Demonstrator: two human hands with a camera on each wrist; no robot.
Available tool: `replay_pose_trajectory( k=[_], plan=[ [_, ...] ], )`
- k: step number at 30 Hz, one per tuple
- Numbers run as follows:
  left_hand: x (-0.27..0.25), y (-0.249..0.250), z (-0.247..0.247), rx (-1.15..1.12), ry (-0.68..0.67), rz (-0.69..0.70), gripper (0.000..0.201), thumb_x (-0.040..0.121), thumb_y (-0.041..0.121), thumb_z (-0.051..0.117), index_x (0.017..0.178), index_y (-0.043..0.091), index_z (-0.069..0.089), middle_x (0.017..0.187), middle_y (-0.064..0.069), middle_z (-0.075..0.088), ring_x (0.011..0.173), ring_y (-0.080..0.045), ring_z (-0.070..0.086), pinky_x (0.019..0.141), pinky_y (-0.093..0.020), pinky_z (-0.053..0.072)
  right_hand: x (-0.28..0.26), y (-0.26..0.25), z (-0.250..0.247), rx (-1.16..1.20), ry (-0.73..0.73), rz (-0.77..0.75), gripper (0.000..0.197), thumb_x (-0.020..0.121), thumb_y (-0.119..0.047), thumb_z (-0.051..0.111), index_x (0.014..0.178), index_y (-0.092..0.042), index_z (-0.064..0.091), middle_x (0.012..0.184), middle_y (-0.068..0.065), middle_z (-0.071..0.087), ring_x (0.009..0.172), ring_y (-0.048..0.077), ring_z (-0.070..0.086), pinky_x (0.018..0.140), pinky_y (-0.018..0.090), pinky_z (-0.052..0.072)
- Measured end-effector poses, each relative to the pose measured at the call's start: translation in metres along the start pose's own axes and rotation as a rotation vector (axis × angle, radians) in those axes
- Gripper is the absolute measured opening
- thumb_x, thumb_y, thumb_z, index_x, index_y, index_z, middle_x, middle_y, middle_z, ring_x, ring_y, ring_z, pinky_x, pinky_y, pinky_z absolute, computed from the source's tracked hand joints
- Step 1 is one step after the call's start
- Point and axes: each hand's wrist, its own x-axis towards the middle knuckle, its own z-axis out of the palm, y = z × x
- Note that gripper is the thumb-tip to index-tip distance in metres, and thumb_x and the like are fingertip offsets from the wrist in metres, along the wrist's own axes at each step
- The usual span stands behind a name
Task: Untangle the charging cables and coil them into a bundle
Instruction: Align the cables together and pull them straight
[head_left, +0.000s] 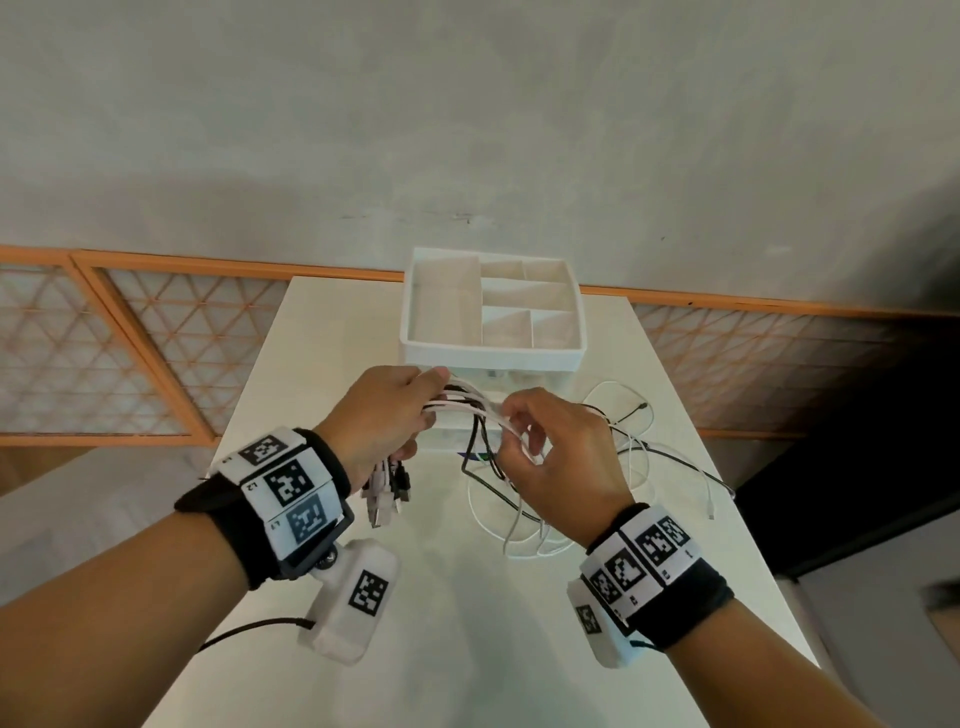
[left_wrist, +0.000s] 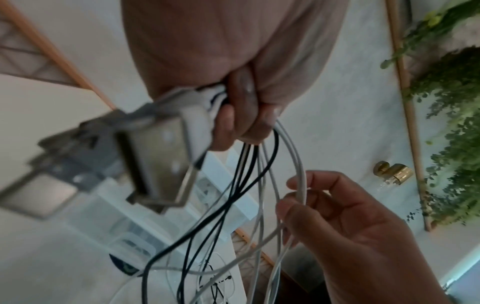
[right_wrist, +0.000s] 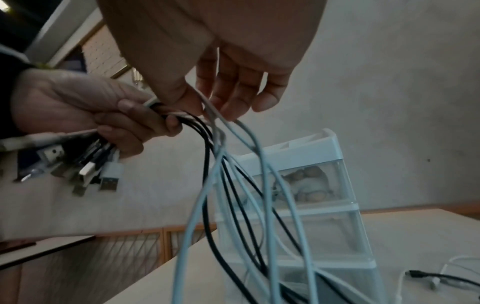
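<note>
Left hand (head_left: 382, 415) fists the cables (head_left: 470, 408) — right hand (head_left: 558, 457) pinches white strands — no legible writing.

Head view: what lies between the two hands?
A short span of white and black cables runs from the left hand to the right hand; the head view shows it.

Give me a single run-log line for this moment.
left hand: grips cables near plugs | right hand: pinches white strands | loose ends on table | coiling: not yet
</note>
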Motion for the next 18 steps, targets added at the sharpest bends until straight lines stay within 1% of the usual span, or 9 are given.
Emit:
replay_pose_trajectory(
  k=[2, 4, 7, 9, 11, 13, 14, 16, 18],
  plan=[
    [-0.002, 0.002, 0.002, 0.053, -0.062, 0.026, 0.035, 0.099, 0.033, 0.055, 0.076, 0.007, 0.057, 0.05, 0.001, 0.036, 0.038, -0.012, 0.028, 0.043, -0.024, 0.022, 0.002, -0.001, 0.002, -0.027, 0.02, -0.023, 0.022, 0.075, -0.017, 0.069, 0.097, -0.02, 0.069, 0.089, -0.007, 0.065, 0.066, 0.019, 0.058, 0.062, 0.039, 0.052],
    [-0.005, 0.004, 0.008, 0.092, -0.114, 0.028, 0.033, 0.097, 0.034, 0.057, 0.08, 0.007, 0.061, 0.046, 0.002, 0.035, 0.04, -0.014, 0.027, 0.044, -0.025, 0.023, 0.008, -0.005, 0.004, -0.045, 0.049, -0.058, 0.022, 0.073, -0.018, 0.071, 0.095, -0.018, 0.072, 0.094, -0.004, 0.066, 0.071, 0.016, 0.058, 0.062, 0.038, 0.052],
    [-0.006, 0.006, 0.015, 0.111, -0.116, 0.018, 0.033, 0.096, 0.033, 0.057, 0.072, 0.01, 0.059, 0.047, 0.001, 0.034, 0.042, -0.016, 0.026, 0.045, -0.026, 0.023, 0.017, -0.011, 0.004, -0.073, 0.092, -0.06, 0.017, 0.071, -0.026, 0.063, 0.08, -0.015, 0.072, 0.082, -0.003, 0.066, 0.067, 0.02, 0.058, 0.063, 0.036, 0.05],
    [-0.003, 0.007, 0.016, 0.081, -0.006, 0.025, 0.031, 0.097, 0.03, 0.055, 0.074, 0.008, 0.059, 0.047, 0.0, 0.037, 0.041, -0.015, 0.028, 0.044, -0.024, 0.023, 0.017, -0.015, 0.006, -0.087, 0.089, -0.059, 0.017, 0.07, -0.029, 0.061, 0.069, -0.013, 0.067, 0.075, -0.002, 0.064, 0.067, 0.022, 0.057, 0.064, 0.034, 0.047],
    [0.001, 0.008, 0.013, -0.002, 0.11, 0.049, 0.029, 0.097, 0.028, 0.054, 0.077, 0.007, 0.056, 0.048, 0.001, 0.038, 0.039, -0.013, 0.032, 0.042, -0.021, 0.024, 0.013, -0.018, 0.009, -0.045, -0.007, -0.021, 0.019, 0.074, -0.026, 0.061, 0.058, -0.015, 0.057, 0.064, -0.005, 0.055, 0.059, 0.021, 0.051, 0.057, 0.031, 0.042],
    [0.002, 0.011, 0.007, -0.088, 0.115, 0.096, 0.031, 0.099, 0.029, 0.055, 0.077, 0.007, 0.054, 0.045, 0.003, 0.037, 0.036, -0.011, 0.03, 0.04, -0.02, 0.024, 0.005, -0.007, 0.01, -0.116, -0.218, 0.088, 0.032, 0.082, -0.029, 0.06, 0.055, -0.022, 0.045, 0.056, -0.007, 0.046, 0.054, 0.022, 0.047, 0.054, 0.032, 0.039],
    [0.002, 0.013, 0.003, -0.112, 0.092, 0.122, 0.033, 0.099, 0.03, 0.055, 0.076, 0.007, 0.054, 0.043, 0.004, 0.036, 0.035, -0.011, 0.028, 0.04, -0.02, 0.024, 0.0, 0.003, 0.01, -0.201, -0.323, 0.135, 0.033, 0.086, -0.033, 0.058, 0.058, -0.021, 0.047, 0.057, -0.005, 0.05, 0.057, 0.024, 0.051, 0.058, 0.033, 0.042],
    [0.002, 0.015, -0.005, -0.122, 0.067, 0.153, 0.035, 0.1, 0.031, 0.055, 0.075, 0.007, 0.054, 0.041, 0.006, 0.036, 0.033, -0.009, 0.027, 0.04, -0.02, 0.023, -0.008, 0.026, 0.002, -0.374, -0.417, 0.238, 0.032, 0.091, -0.041, 0.048, 0.069, -0.02, 0.057, 0.069, 0.003, 0.063, 0.074, 0.031, 0.063, 0.075, 0.037, 0.048],
    [0.001, 0.014, -0.01, -0.13, 0.089, 0.156, 0.034, 0.1, 0.031, 0.055, 0.075, 0.007, 0.054, 0.038, 0.011, 0.036, 0.032, -0.006, 0.028, 0.04, -0.02, 0.023, -0.007, 0.046, -0.01, -0.496, -0.436, 0.424, 0.035, 0.095, -0.048, 0.045, 0.084, -0.02, 0.063, 0.098, 0.008, 0.069, 0.099, 0.034, 0.063, 0.088, 0.042, 0.046]
  ],
)
